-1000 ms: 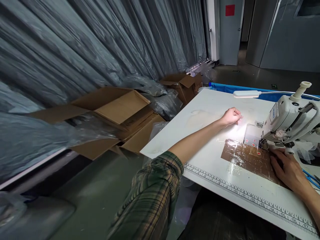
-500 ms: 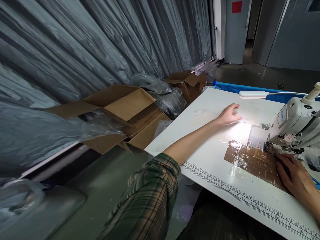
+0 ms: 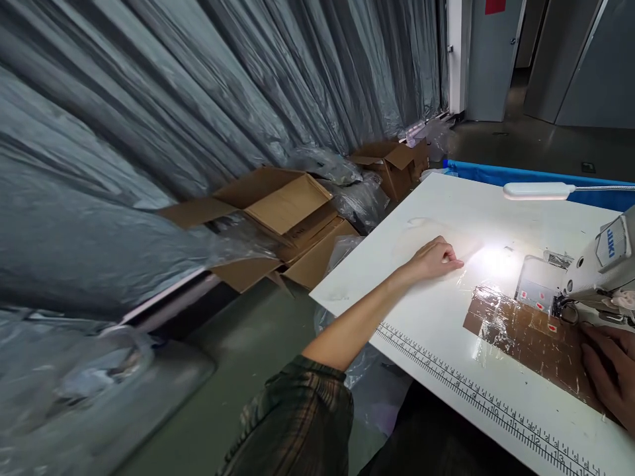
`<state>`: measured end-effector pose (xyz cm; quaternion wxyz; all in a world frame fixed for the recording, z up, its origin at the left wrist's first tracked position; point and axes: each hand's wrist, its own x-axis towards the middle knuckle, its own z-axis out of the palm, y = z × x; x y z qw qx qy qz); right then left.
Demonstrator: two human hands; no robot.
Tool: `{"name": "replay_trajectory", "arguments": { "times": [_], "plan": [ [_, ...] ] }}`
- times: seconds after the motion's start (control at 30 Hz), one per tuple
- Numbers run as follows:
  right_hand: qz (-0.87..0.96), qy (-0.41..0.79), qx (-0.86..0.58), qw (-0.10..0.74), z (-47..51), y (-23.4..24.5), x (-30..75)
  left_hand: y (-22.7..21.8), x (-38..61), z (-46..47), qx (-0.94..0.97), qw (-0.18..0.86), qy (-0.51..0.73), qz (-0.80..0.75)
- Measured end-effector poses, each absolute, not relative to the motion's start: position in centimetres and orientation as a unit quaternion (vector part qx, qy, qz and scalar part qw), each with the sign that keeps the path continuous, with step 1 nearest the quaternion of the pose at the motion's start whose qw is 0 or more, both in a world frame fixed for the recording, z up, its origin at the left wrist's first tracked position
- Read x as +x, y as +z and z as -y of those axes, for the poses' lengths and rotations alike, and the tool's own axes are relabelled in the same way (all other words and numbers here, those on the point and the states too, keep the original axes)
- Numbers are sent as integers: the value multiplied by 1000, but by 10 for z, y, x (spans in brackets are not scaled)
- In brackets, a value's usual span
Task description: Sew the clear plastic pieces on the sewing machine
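Head view cuts off the right hand (image 3: pixel 621 377) and sewing machine (image 3: pixel 602 264).

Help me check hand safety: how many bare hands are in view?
2. The bare left hand is on or above the white flat tabletop, left of the shiny brown sheet; the right hand is at the sheet's right end, partly cut off by the frame.

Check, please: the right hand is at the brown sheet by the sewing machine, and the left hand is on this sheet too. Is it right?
Not quite: in the head view, the left hand is apart from the brown sheet, over the white table. The rest is right.
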<state>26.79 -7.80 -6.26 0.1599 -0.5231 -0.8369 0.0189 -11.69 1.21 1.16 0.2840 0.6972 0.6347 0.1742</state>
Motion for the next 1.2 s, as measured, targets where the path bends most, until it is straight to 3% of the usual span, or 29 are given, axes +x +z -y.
{"name": "replay_trajectory", "arguments": {
  "times": [0.6,0.8,0.93,1.07,1.2],
  "plan": [
    [836,42,-520,169,73,-64,268,1,-127,-15,691,296,257,-607],
    [806,56,-529,258,79,-39,247,3,-121,-10,709,234,289,-599],
    [729,233,-568,305,88,-22,232,2,-91,8,818,179,310,-450],
    [631,497,-523,285,91,-11,227,0,-39,51,905,266,205,-260],
    [624,522,-510,279,91,-9,227,9,-7,81,938,291,156,-103]
  ]
}}
